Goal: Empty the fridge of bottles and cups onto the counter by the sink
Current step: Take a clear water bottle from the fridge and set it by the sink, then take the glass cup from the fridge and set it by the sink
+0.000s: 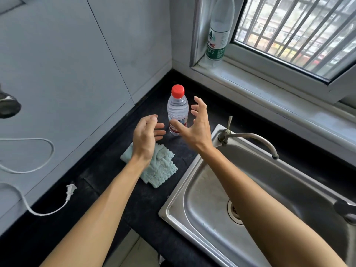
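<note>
A small clear water bottle (177, 108) with a red cap stands upright on the black counter (107, 170), in the back corner left of the sink. My right hand (196, 124) hovers just right of the bottle, fingers spread, the thumb in front of its label without gripping it. My left hand (146, 134) is a little lower and to the left of the bottle, fingers loosely curled and holding nothing. The fridge is out of view.
A pale green cloth (161, 168) lies on the counter under my left wrist. The steel sink (202, 199) with its tap (250, 137) is at the right. A tall green-labelled bottle (218, 35) stands on the windowsill. A white cord with plug (70, 190) lies at the left.
</note>
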